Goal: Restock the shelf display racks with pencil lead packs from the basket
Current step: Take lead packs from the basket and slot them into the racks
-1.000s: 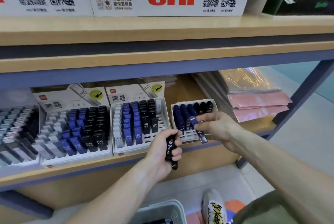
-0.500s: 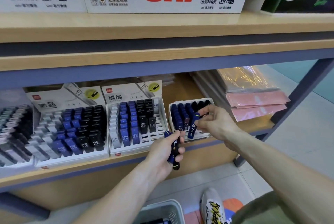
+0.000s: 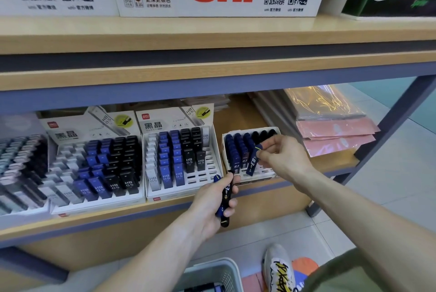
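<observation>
On the shelf, two large racks [image 3: 99, 169] sit left. My left hand [image 3: 212, 204] grips several, perhaps three, lead packs [image 3: 226, 197]. My right hand [image 3: 280, 159] pinches one blue pack [image 3: 253, 162] over the small rack [image 3: 250, 173]. The basket [image 3: 212, 275] is below.

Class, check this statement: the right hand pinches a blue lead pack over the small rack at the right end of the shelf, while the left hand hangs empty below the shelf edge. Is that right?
Not quite. The left hand is not empty: it grips a bundle of lead packs at the shelf edge. The rest holds: the right hand pinches a blue lead pack over the small rack. The head view shows it.
</observation>
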The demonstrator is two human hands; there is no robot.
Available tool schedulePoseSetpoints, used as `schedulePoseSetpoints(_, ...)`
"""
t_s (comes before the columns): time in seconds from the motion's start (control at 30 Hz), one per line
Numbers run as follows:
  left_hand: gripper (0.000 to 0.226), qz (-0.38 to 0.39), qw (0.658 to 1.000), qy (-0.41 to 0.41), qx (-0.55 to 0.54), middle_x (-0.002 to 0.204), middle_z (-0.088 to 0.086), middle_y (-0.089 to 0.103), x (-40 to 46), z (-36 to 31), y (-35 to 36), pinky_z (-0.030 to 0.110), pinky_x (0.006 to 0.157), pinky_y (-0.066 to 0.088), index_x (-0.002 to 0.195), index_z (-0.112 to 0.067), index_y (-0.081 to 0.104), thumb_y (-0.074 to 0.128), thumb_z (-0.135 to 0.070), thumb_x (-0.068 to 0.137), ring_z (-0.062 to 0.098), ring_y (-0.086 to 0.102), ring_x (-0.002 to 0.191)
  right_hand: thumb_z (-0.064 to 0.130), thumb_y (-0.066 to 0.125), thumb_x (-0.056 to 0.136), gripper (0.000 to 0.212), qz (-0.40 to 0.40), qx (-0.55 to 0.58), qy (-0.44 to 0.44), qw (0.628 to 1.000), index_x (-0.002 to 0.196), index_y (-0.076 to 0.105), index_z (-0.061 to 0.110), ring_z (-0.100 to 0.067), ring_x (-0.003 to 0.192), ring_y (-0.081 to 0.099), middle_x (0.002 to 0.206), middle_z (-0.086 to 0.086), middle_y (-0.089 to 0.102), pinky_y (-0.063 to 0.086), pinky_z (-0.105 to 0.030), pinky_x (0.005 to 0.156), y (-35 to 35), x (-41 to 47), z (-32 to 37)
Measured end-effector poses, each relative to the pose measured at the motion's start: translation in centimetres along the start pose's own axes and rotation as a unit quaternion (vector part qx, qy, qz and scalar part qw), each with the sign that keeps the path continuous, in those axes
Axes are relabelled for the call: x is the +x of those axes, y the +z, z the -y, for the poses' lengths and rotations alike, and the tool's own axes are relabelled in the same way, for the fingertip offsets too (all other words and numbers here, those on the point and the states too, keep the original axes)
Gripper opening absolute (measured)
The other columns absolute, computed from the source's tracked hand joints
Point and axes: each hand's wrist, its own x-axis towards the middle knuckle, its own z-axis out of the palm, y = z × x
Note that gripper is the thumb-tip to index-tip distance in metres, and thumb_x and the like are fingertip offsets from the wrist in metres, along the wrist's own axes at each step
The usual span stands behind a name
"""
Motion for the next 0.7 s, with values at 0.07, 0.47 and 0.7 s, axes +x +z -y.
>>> schedulePoseSetpoints(0.07,0.029,0.001,1.0,0.0,0.002,0.072,0.002,0.057,0.0,0.0,-0.1,0.02,0.034,0.025,0.112,-0.002,0.073,0.062,-0.027,0.101,0.011,0.042,0.045,0.013,0.069,0.087,0.021,-0.012,-0.008,-0.027,1.0,0.106,0.065,0.023,-0.01,0.073,0.075,0.07,0.005,0.075,0.062,-0.038,0.076,0.0,0.1,-0.1)
schedulePoseSetpoints(0.47,0.033,0.021,1.0,-0.007,-0.013,0.073,0.006,0.06,0.4,-0.3,-0.2,0.024,0.037,0.032,0.122,0.002,0.068,0.05,-0.016,0.1,0.017,0.048,0.049,0.036,0.085,0.075,0.023,-0.051,-0.09,-0.013,0.995,0.079,0.071,0.018,-0.009,0.072,0.073,0.054,0.008,0.07,0.062,-0.036,0.074,0.4,0.5,0.0)
schedulePoseSetpoints(0.7,0.031,0.011,1.0,-0.01,-0.01,0.073,0.005,0.063,0.4,-0.2,-0.1,0.023,0.038,0.033,0.125,-0.001,0.067,0.051,-0.015,0.103,0.017,0.05,0.049,0.023,0.086,0.066,0.025,-0.075,-0.116,0.033,0.99,0.053,0.069,0.012,-0.016,0.06,0.072,0.049,0.0,0.067,0.062,-0.037,0.063,0.5,0.7,1.1)
